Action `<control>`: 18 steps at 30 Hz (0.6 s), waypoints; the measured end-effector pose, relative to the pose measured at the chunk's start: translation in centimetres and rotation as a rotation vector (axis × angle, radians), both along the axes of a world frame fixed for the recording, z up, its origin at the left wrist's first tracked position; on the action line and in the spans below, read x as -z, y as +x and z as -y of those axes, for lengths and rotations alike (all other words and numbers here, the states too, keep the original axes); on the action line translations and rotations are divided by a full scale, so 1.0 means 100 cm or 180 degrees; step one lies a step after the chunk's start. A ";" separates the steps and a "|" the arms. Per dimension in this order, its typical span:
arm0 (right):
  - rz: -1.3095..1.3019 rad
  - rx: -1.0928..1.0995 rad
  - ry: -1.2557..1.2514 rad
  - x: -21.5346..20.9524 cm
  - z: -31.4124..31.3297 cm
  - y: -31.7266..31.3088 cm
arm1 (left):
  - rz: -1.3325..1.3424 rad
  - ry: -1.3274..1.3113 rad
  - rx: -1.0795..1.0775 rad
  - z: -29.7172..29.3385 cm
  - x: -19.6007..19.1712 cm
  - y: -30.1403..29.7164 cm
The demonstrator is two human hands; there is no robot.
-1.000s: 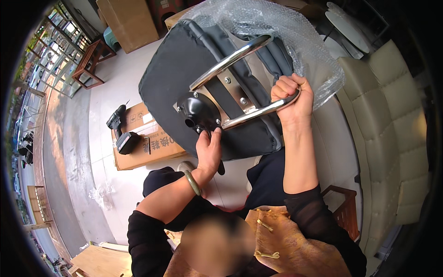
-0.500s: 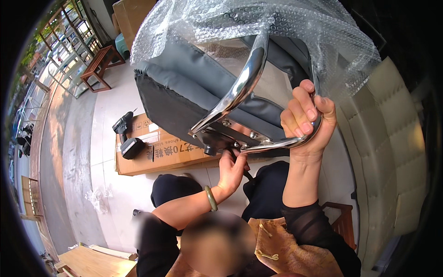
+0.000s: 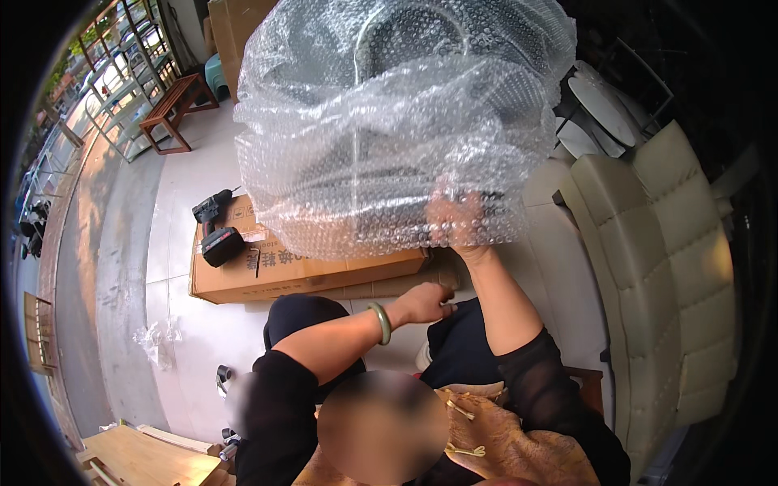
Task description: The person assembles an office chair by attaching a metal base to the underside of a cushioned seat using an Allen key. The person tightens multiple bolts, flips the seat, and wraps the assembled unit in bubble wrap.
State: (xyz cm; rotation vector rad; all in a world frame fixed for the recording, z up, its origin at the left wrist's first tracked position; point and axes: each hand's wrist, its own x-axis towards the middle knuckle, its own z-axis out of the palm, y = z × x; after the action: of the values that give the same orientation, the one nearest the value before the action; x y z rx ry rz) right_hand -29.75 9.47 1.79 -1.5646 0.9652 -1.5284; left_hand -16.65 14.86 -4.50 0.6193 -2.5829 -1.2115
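Note:
A grey padded chair or stool part with a chrome tube frame is now draped in clear bubble wrap (image 3: 324,146), and its shape shows only dimly through the film. My right hand (image 3: 455,215) reaches under the wrap, with its fingers closed round the lower edge of the chair; the film blurs the exact spot. Over my lap, apart from the chair, my left hand (image 3: 423,303) is closed with curled fingers. Whatever it may hold is hidden. Beyond my knees lies a brown cardboard box (image 3: 235,283), bearing a black cordless drill (image 3: 215,231) and a thin dark L-shaped key (image 3: 257,261).
A tufted beige bench seat (image 3: 640,267) runs along the right, near round white seats (image 3: 604,113). Far left stands a brown slatted stool (image 3: 170,113). Crumpled clear plastic (image 3: 158,340) lies on the floor, with light wooden boards (image 3: 154,458) at lower left.
The chair has turned, so bubble wrap now covers its chrome frame and my right hand. My left hand has come away from the frame's mounting plate and moved down toward my lap.

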 end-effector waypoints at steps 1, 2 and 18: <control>0.0120 -0.0064 -0.0019 0.008 0.000 -0.001 | -0.0457 -0.0234 0.0322 -0.023 -0.013 0.014; 0.0239 -0.0129 -0.0037 0.015 0.000 -0.001 | -0.1230 -0.0686 0.0348 -0.031 -0.030 0.028; -0.0736 0.0878 0.1667 0.058 -0.063 -0.085 | -0.0383 -0.0895 0.0747 -0.023 -0.116 0.116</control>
State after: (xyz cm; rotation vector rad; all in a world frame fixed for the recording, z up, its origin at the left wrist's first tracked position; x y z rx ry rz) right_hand -38.22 15.82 -3.97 -1.2775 1.6181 -1.1453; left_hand -5.03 17.20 7.07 0.1852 -2.7076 -0.8870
